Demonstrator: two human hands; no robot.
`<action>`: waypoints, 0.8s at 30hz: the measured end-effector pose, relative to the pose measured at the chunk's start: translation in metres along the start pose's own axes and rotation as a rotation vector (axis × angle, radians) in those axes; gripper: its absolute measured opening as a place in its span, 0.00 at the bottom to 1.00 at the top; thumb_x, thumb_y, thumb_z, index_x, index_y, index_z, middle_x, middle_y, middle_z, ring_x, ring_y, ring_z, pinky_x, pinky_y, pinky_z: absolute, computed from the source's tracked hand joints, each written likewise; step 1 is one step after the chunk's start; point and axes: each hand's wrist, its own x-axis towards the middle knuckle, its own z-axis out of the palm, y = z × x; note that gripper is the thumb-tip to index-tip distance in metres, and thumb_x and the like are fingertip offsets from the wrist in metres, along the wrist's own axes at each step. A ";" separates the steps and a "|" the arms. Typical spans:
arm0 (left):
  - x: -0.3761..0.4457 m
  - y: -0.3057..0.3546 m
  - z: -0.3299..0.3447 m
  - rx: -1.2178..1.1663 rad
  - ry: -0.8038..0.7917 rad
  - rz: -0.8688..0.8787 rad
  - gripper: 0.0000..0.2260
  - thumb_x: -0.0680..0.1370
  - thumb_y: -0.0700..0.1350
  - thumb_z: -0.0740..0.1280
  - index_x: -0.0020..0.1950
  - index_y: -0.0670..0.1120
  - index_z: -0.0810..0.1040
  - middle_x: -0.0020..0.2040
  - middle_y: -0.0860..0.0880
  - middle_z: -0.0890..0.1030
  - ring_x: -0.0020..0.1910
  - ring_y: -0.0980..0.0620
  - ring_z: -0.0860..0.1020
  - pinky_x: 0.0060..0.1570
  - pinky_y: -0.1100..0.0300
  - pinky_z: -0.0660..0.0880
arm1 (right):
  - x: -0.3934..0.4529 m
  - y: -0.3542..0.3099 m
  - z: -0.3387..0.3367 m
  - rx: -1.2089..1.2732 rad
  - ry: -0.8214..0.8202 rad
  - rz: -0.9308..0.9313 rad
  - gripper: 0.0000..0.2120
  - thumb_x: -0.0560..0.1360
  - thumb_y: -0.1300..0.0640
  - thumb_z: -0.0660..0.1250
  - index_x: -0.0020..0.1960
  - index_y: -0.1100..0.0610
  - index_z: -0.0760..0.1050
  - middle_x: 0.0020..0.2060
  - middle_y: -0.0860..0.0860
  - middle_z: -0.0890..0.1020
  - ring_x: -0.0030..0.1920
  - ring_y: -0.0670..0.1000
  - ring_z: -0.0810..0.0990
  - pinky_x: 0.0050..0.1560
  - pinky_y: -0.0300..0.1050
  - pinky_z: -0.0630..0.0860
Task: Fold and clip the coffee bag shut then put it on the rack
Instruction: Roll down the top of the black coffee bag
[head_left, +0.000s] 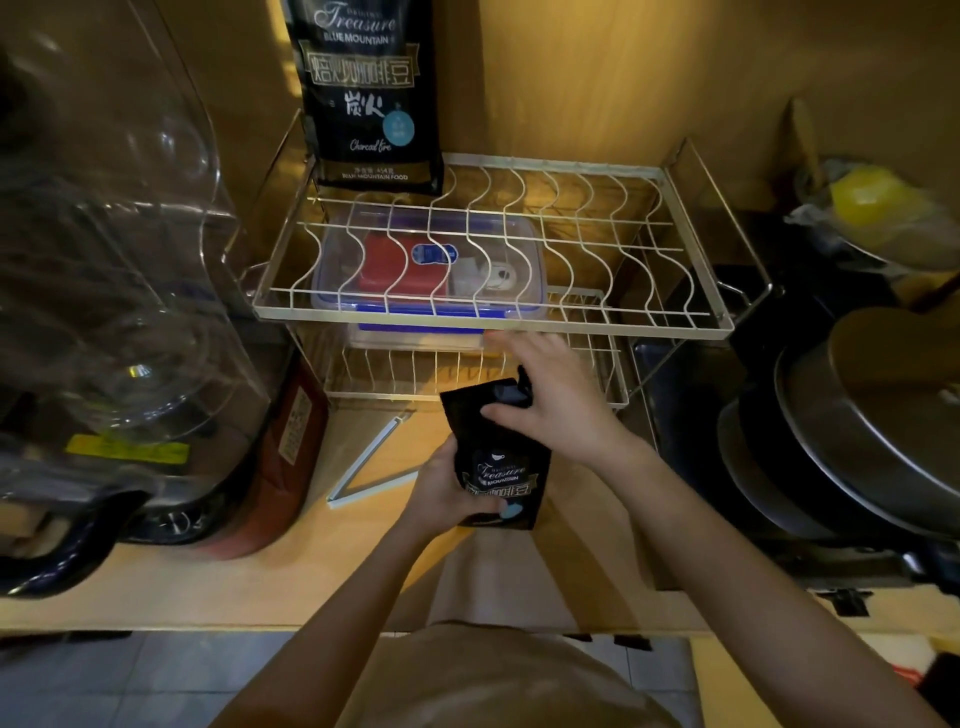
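Observation:
A small black coffee bag (501, 467) stands on the wooden counter just in front of the wire rack (498, 312). My left hand (441, 493) grips its lower left side. At the bag's top edge my right hand (556, 400) pinches the bent-over top. A long white-and-blue clip (363, 467), opened into a V, lies on the counter to the left of the bag, untouched. A second, larger black coffee bag (371, 93) stands upright on the rack's top tier at the back left.
Under the rack's top tier sits a clear box with a blue rim (431, 270). A clear plastic appliance (119, 260) and a red-brown package (291, 441) crowd the left. Dark pans and lids (857, 426) are stacked at the right.

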 end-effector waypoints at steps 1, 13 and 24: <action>0.001 0.002 0.001 0.006 0.014 0.000 0.33 0.59 0.40 0.78 0.57 0.53 0.65 0.49 0.57 0.75 0.49 0.61 0.74 0.43 0.80 0.69 | 0.006 -0.003 -0.001 -0.117 -0.056 -0.037 0.27 0.70 0.51 0.69 0.67 0.51 0.65 0.64 0.50 0.73 0.64 0.51 0.68 0.63 0.50 0.66; 0.000 0.000 -0.003 -0.094 -0.148 -0.131 0.40 0.62 0.49 0.73 0.70 0.50 0.60 0.65 0.50 0.71 0.65 0.52 0.68 0.64 0.52 0.68 | 0.010 0.014 0.007 -0.106 -0.269 -0.023 0.07 0.75 0.55 0.63 0.47 0.56 0.79 0.45 0.54 0.83 0.47 0.53 0.79 0.51 0.53 0.76; 0.002 -0.012 0.005 0.053 0.127 -0.065 0.12 0.74 0.39 0.65 0.57 0.41 0.78 0.54 0.41 0.82 0.52 0.52 0.77 0.51 0.66 0.71 | -0.007 0.028 -0.009 0.063 -0.181 0.001 0.07 0.73 0.59 0.66 0.48 0.58 0.80 0.47 0.53 0.84 0.49 0.47 0.80 0.54 0.41 0.72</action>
